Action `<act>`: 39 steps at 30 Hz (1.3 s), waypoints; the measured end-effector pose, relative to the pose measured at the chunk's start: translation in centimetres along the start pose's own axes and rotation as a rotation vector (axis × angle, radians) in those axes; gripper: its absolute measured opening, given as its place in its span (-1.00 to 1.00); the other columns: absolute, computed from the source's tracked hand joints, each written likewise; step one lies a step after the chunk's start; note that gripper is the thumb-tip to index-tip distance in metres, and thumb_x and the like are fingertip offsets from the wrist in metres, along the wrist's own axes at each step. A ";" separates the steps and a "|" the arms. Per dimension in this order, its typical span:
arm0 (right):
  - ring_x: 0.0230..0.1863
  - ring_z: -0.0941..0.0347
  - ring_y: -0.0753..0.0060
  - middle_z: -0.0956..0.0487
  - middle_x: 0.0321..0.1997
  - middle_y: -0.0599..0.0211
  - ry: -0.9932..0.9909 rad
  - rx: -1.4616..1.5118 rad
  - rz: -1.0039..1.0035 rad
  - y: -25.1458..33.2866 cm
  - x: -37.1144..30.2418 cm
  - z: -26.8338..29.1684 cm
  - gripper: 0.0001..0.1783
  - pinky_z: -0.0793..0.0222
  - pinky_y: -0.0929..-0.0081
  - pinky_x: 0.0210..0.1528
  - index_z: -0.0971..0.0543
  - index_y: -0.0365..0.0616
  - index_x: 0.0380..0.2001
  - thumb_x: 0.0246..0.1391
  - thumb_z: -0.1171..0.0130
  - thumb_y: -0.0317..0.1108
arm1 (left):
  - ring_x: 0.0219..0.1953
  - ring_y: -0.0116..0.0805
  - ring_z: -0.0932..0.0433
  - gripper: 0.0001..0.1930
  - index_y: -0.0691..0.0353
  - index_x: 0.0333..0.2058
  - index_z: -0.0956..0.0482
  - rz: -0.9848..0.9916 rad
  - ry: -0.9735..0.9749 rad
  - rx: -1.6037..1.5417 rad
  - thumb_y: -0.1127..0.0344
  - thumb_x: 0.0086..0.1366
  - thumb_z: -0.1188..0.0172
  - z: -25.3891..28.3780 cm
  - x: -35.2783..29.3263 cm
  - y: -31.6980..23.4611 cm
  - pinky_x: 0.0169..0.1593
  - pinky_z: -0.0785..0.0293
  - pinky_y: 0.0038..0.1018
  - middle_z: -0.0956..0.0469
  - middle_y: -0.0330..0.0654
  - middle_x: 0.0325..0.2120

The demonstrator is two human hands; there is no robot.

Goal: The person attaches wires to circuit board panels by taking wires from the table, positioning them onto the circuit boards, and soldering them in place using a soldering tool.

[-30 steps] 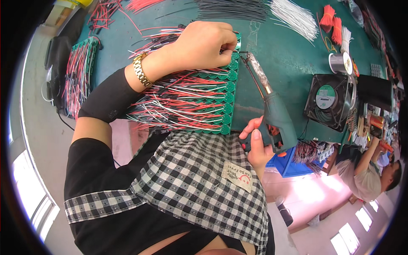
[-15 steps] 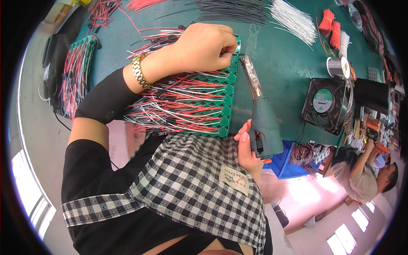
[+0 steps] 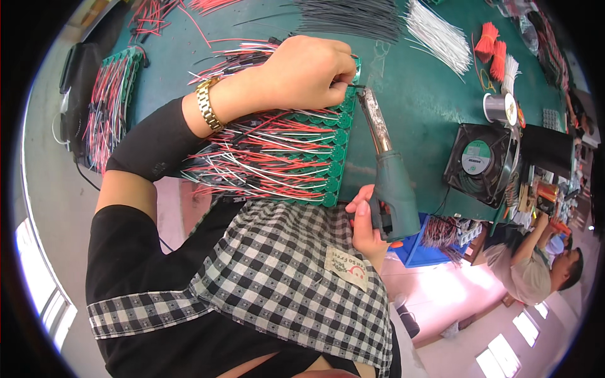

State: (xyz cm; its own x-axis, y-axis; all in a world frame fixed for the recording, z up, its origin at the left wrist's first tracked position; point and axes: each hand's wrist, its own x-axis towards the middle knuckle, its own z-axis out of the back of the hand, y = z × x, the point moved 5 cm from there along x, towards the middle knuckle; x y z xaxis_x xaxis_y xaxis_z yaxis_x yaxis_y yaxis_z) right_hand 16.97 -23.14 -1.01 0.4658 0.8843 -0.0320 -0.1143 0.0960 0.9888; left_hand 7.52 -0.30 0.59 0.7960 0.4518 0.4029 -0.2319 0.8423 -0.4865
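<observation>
Your L hand (image 3: 313, 74) curls over green boards (image 3: 335, 165) (can't tell what's inside) & R hand (image 3: 363, 230) grips soldering gun (image 3: 398, 192).

At the green workbench (image 3: 435, 82) a person (image 3: 129, 246) in a checked apron (image 3: 283, 271) curls the left hand (image 3: 312, 70) over the right edge of a green circuit-board panel (image 3: 334, 170) bristling with red and white wires (image 3: 271, 157), the fingertips partly hidden from me. The right hand (image 3: 364, 228) grips a green-handled soldering iron (image 3: 397, 195), its tip just beside those fingers, though I can't tell whether it touches the panel. Beyond lie loose black wires (image 3: 350, 17) and cut white wires (image 3: 438, 36), with a solder spool (image 3: 500, 108) and black fan (image 3: 477, 160) off to the right.
</observation>
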 end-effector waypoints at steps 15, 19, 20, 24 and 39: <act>-0.49 -0.38 0.39 -0.43 -0.40 0.13 -0.045 0.346 0.061 -1.4 0.2 0.4 -0.58 -0.43 0.45 -0.42 -0.29 -0.33 -0.01 0.03 0.00 -0.44 | -0.59 -0.24 -0.46 -0.95 0.20 -0.58 -0.50 0.018 0.007 -0.003 0.45 -0.11 -0.18 0.1 -0.1 0.0 -0.51 -0.37 -0.41 -0.42 -0.25 -0.61; -0.49 -0.39 0.39 -0.43 -0.41 0.13 -0.016 0.325 0.074 -1.4 0.3 0.3 -0.56 -0.42 0.47 -0.43 -0.27 -0.33 0.00 0.03 0.00 -0.42 | -0.59 -0.25 -0.46 -0.95 0.19 -0.58 -0.50 0.021 0.022 0.004 0.45 -0.10 -0.18 0.2 0.0 -0.1 -0.52 -0.36 -0.41 -0.42 -0.25 -0.61; -0.49 -0.39 0.39 -0.43 -0.41 0.13 -0.015 0.327 0.079 -1.3 0.4 0.4 -0.56 -0.42 0.47 -0.43 -0.27 -0.33 0.00 0.03 0.00 -0.42 | -0.59 -0.25 -0.46 -0.95 0.19 -0.58 -0.50 0.019 0.022 0.006 0.45 -0.10 -0.18 0.2 0.0 -0.1 -0.52 -0.36 -0.41 -0.42 -0.26 -0.61; -0.49 -0.39 0.40 -0.43 -0.41 0.14 0.011 0.317 0.126 -1.6 0.4 0.3 -0.56 -0.43 0.47 -0.42 -0.25 -0.33 0.01 0.04 0.01 -0.43 | -0.59 -0.25 -0.45 -0.95 0.18 -0.59 -0.50 0.012 0.026 0.004 0.44 -0.11 -0.19 0.1 0.0 -0.1 -0.52 -0.36 -0.41 -0.42 -0.26 -0.61; -0.49 -0.45 0.40 -0.45 -0.42 0.19 0.080 0.212 0.226 -0.3 0.7 0.5 -0.63 -0.40 0.46 -0.40 -0.27 -0.30 0.02 0.12 0.10 -0.48 | -0.57 -0.30 -0.48 -0.96 0.18 -0.57 -0.52 0.011 0.025 -0.014 0.43 -0.08 -0.19 0.5 0.3 -0.3 -0.50 -0.40 -0.45 -0.45 -0.26 -0.59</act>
State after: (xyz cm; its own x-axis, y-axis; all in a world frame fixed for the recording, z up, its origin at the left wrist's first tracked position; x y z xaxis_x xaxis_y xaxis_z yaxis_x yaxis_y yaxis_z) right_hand 17.72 -22.80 -1.28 0.3778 0.9065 0.1887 -0.0180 -0.1966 0.9803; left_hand 7.52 -0.28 1.28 0.8074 0.4530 0.3780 -0.2327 0.8332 -0.5017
